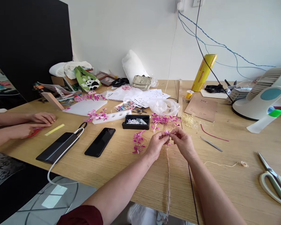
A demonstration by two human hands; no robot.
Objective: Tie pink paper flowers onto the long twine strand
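Both of my hands meet over the table, fingertips pinched together. A small pink flower (167,132) pokes up between them. My left hand (157,143) is closed on the flower from one side, and my right hand (183,142) pinches it from the other. Below the fingers a braided straw-coloured cord (168,175) runs down over the table's front edge; its upper end is hidden by my hands. Sprigs of pink flowers lie close by: one bunch (138,142) left of my left hand, another bunch (164,119) just beyond my fingers.
A black tray (135,126) of small white pieces, a phone (100,142) and a power bank (57,147) with a white cable lie leftward. Tweezers (211,144), scissors (271,175) and a fan (259,97) are rightward. Another person's hands (41,120) rest at the far left.
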